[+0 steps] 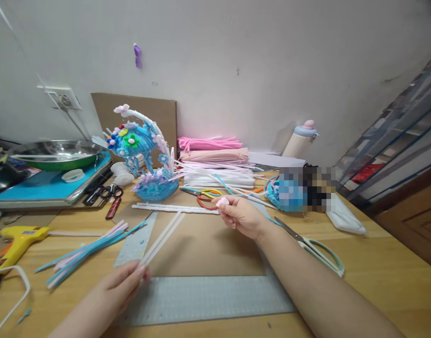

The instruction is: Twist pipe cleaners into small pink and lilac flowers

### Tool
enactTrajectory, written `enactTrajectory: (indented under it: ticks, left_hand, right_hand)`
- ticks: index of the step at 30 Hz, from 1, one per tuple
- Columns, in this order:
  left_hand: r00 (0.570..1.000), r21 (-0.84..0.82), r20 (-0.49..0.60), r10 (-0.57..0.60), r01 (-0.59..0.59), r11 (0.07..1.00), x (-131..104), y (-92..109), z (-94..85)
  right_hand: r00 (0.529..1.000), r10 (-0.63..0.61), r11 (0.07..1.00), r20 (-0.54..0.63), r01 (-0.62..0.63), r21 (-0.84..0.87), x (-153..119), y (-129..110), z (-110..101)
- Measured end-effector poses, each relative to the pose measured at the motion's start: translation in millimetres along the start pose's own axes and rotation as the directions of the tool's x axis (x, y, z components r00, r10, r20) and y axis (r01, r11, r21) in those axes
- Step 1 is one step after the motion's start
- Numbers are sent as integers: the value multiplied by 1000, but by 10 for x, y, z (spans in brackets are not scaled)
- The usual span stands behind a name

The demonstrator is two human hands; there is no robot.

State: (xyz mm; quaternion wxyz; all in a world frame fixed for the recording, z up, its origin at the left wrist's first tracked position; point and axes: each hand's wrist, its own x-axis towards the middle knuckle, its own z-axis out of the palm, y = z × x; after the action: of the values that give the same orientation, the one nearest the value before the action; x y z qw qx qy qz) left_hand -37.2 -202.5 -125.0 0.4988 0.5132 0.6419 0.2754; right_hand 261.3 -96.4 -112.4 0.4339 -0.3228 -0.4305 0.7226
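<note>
- My left hand (pixel 126 280) grips two white strips (pixel 164 240), best loosely.
- My right hand (pixel 242 217) pinches a pink piece (pixel 222 202), best lightly, toward the worktop's (pixel 380 286) back edge.

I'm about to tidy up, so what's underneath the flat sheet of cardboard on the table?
A grey mat shows past the cardboard sheet at its left, right and near edges. Whatever lies under the middle is covered.
</note>
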Motion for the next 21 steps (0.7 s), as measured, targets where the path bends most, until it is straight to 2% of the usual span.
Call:
enactTrajectory:
  ticks: [2,4,6,7,9,10,11,12,13,14,15,18,21]
  left_hand:
    - [985,352,-1,171,-160,922,156,90,17]
    - [974,593,-2,227,-182,784,298,200,57]
    - [959,667,-45,279,-179,723,376,309,113]
    - [938,682,-68,339,-204,703,385,365,151]
    - [853,661,-87,515,-337,670,356,484,264]
    - [833,565,-62,550,-425,707,330,544,342]
    - [862,393,-11,506,-462,795,304,600,432]
    - [905,164,64,421,-425,890,286,646,530]
    - [915,-76,183,360,-351,933,277,678,628]
    - [888,-269,313,336,-257,928,282,694,719]
    - [878,-391,355,321,-173,904,297,692,795]
    - [893,-540,384,236,10,841,381,606,902]
    - [927,-588,359,107,136,798,447,506,855]
  right_hand:
    - [996,45,999,81,-45,4,-29,15,73]
    - [986,82,996,144,-84,7,-64,44,164]
    - [977,107,994,186,-110,6,-105,75,246]
    - [973,116,993,200,-119,3,-129,94,279]
    - [967,133,991,215,-135,-6,-181,144,329]
    - [966,140,990,219,-141,-11,-209,178,348]
    - [964,145,989,223,-144,-18,-236,218,364]
    - [963,145,989,227,-143,-28,-261,262,378]
    - [962,146,989,232,-141,-35,-284,309,388]
    - [959,151,988,239,-146,-39,-303,356,394]
    - [957,162,987,242,-159,-31,-319,400,397]
    - [950,214,975,226,-223,17,-340,495,391]
    - [942,266,963,203,-269,-12,-334,521,383]
